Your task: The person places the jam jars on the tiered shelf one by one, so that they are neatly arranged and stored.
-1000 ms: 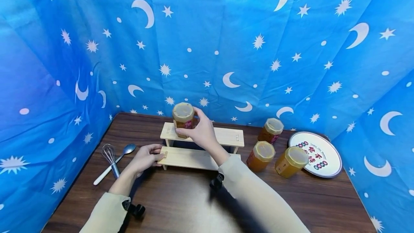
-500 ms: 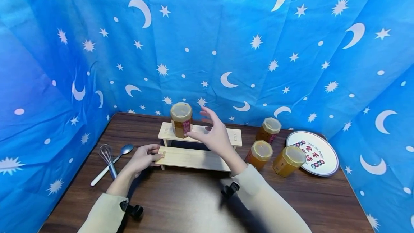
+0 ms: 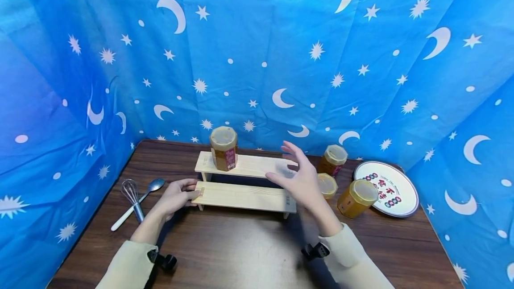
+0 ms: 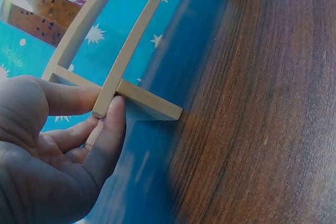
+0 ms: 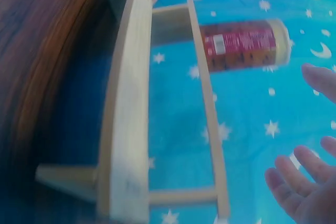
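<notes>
A two-step wooden rack (image 3: pixel 245 196) stands near the back of the table. My left hand (image 3: pixel 176 196) pinches the left end of its lower step between thumb and fingers, which the left wrist view shows close up at the board's end (image 4: pixel 107 98). On the upper step, toward its left end, a honey-coloured jar (image 3: pixel 224 148) with a pale lid and a pink label stands upright. My right hand (image 3: pixel 299 179) is in the air over the rack's right end, thumb and fingers spread apart, holding nothing. It partly covers a jar (image 3: pixel 327 184) behind it.
Two more lidded jars (image 3: pixel 359 197) (image 3: pixel 333 159) stand at the right, beside a round white plate (image 3: pixel 395 193) with red characters. A whisk (image 3: pixel 132 195) crosses a white-handled spoon (image 3: pixel 132 211) at the left. A blue curtain (image 3: pixel 257 57) with moons and stars hangs behind the table.
My right hand has let go of the jar on the upper step and moved right, toward the other jars. My left hand keeps its pinch on the lower step.
</notes>
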`<state>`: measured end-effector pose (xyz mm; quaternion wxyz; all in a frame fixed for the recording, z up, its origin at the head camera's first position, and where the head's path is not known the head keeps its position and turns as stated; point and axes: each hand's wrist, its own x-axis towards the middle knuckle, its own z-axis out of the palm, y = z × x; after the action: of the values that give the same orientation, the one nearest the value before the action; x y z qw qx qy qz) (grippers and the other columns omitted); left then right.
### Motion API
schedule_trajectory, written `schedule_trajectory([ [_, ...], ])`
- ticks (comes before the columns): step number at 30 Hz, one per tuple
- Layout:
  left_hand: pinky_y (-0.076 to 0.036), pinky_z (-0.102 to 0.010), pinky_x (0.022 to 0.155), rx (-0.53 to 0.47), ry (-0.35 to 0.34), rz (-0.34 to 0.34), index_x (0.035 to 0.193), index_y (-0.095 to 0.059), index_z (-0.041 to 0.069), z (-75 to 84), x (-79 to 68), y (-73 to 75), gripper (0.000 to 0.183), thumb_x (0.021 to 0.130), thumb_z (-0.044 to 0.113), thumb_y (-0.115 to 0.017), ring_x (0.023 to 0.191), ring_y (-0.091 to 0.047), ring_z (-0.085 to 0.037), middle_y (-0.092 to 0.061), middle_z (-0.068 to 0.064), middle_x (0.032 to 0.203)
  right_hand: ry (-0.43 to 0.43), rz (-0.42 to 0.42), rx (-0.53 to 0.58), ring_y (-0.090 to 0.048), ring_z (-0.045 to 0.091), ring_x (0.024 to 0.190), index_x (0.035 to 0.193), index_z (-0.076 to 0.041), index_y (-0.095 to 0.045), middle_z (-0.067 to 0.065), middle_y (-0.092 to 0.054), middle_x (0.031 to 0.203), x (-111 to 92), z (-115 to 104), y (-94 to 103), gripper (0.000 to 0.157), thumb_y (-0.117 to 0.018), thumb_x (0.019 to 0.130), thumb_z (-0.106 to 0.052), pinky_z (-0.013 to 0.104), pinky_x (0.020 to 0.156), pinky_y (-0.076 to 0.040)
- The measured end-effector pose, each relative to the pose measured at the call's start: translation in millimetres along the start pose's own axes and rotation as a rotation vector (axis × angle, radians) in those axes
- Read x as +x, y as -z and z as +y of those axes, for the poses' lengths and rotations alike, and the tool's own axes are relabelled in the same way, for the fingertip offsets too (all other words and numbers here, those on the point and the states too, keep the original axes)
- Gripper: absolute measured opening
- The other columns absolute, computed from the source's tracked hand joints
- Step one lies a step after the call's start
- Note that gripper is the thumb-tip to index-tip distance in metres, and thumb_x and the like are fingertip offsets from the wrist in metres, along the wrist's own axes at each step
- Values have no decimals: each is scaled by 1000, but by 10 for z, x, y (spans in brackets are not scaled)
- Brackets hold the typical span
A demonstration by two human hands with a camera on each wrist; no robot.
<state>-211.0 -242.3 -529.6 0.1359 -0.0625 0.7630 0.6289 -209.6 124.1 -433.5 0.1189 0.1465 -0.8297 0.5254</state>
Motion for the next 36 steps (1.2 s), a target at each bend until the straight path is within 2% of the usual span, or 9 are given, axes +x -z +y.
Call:
schedule_trajectory([
  [5, -63, -36, 80, 9, 9, 7, 149, -43, -12, 1, -14, 6, 55, 100, 1, -64, 99, -69, -23, -50, -32, 140, -14, 75, -54, -57, 23, 130, 154, -24, -48, 2, -57, 148, -189, 148, 215, 87, -93, 80, -32, 55, 104, -49],
  [9, -63, -36, 80, 3, 11, 8, 149, -43, -11, 2, -18, 16, 56, 100, 1, -65, 99, -69, -23, -50, -32, 140, -48, 167, -131, -57, 24, 130, 151, -20, -51, 2, -59, 145, -309, 293, 353, 84, -94, 79, -33, 55, 108, -46],
  [13, -63, -36, 81, 1, 12, 8, 149, -43, -11, 1, -17, 21, 56, 100, 1, -64, 100, -69, -24, -50, -32, 141, -77, 256, -164, -53, 25, 134, 150, -17, -53, 3, -58, 146, -404, 460, 450, 83, -94, 79, -30, 55, 113, -41],
  [17, -63, -36, 81, 0, 12, 7, 150, -42, -11, -6, -13, 21, 55, 100, 2, -64, 100, -69, -24, -50, -32, 141, -104, 300, -169, -49, 29, 135, 151, -15, -53, 6, -55, 148, -483, 607, 499, 85, -94, 79, -27, 56, 111, -41],
  [26, -63, -37, 81, -1, 6, 4, 150, -42, -11, -13, -14, 5, 56, 101, 2, -64, 100, -69, -23, -50, -31, 141, -209, 297, -136, -45, 34, 139, 158, -11, -38, 15, -46, 155, -641, 893, 490, 101, -95, 77, -25, 61, 111, -41],
  [31, -63, -37, 80, 3, 1, 3, 150, -42, -12, -19, -1, 3, 56, 100, 2, -65, 100, -69, -23, -51, -32, 140, -283, 243, -121, -46, 36, 136, 161, -12, -30, 17, -40, 157, -695, 1022, 476, 105, -94, 79, -29, 62, 111, -41],
  [36, -63, -35, 79, -13, 10, 3, 149, -43, -11, -8, -9, -4, 54, 101, 1, -63, 99, -69, -23, -51, -30, 139, -372, 184, -111, -44, 38, 137, 162, -13, -26, 18, -41, 155, -731, 1129, 479, 107, -93, 81, -33, 64, 115, -35],
])
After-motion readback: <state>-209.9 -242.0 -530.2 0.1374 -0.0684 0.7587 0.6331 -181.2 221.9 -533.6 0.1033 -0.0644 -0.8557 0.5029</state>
